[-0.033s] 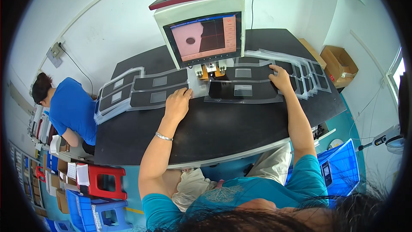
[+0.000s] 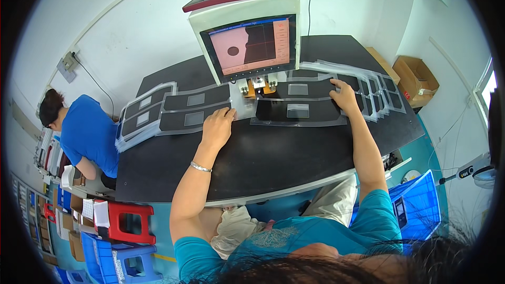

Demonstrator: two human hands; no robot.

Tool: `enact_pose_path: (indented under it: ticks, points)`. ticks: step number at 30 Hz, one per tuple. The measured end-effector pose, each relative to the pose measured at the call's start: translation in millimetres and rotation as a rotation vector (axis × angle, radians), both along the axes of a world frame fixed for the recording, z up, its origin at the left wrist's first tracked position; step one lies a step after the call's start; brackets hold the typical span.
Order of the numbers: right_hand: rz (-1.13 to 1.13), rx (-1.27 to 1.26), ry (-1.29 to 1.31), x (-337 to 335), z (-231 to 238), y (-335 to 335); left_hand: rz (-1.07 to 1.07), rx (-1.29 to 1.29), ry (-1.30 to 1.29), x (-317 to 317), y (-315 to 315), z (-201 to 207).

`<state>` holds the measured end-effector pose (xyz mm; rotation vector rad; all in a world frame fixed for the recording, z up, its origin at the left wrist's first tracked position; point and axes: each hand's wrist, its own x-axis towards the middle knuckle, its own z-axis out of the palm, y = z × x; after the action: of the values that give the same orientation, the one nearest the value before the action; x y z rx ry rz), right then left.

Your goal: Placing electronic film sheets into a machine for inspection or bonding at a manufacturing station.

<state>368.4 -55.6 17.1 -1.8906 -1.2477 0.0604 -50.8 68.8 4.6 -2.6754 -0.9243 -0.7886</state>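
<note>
A clear-edged plastic sheet (image 2: 316,109) with glossy black panels and small see-through windows lies on the black table, its left part under the machine's head (image 2: 256,83). At its left edge my left hand (image 2: 217,129) is closed, fingers bent and close together; the thumb is hidden. My right hand (image 2: 343,97) pinches the sheet's right side. Just beyond the left fingers lie similar dark-panelled sheets (image 2: 178,120). On the monitor (image 2: 254,47) above, a pink area with a dark round spot meets a dark area crossed by thin red lines.
Fanned sheets (image 2: 374,94) lie at the right, more sheets (image 2: 138,134) at the left. Open cartons (image 2: 414,81) stand beyond the right edge. A blue crate (image 2: 421,205) is low right. A co-worker in blue (image 2: 90,134) sits left, near a red stool (image 2: 131,221).
The picture on the monitor has sharpened, and the edge of its pink area has a slightly different outline. Both hands and the sheets look unmoved.
</note>
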Motion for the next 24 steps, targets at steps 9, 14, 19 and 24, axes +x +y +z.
enact_pose_path:
  ticks: [9,14,19,24]
  points:
    - [0.088,0.034,0.246,2,3,-4,-0.011,0.12,0.005,0,2,-1]
    - [-0.007,0.082,0.148,4,1,1,-0.042,-0.047,0.049,1,-1,0]
    - [-0.152,0.157,0.036,1,-5,12,-0.064,-0.035,0.041,8,-11,1]
    - [-0.208,0.204,-0.043,0,-11,18,-0.068,-0.038,0.042,10,-12,1]
